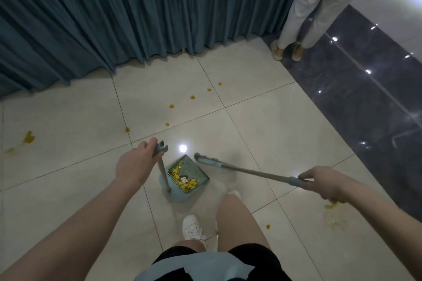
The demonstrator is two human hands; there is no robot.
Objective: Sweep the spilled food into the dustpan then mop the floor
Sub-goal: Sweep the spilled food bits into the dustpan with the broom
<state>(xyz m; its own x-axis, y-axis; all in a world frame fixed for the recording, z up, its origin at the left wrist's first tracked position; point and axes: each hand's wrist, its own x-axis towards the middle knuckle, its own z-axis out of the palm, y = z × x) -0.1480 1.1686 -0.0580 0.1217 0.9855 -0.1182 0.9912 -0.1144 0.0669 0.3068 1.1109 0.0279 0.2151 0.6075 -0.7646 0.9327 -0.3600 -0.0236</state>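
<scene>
The left hand [134,162] has its fingers wrapped around the top of the dustpan handle [162,167]; the right hand [324,183] has its fingers curled around the broom handle [251,170]. The blue dustpan [185,178] sits on the floor between them, holding yellow food scraps [182,177]. Orange drops [192,97] dot the pale tiles [262,121] farther off. A blue curtain [137,11] hangs at the far side, and another person's legs [306,7] stand far right.

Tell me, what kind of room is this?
Probably an indoor hall or lobby, though I can't be sure: glossy pale floor tiles, a dark polished stone strip, and a long blue curtain reaching down to the floor.
</scene>
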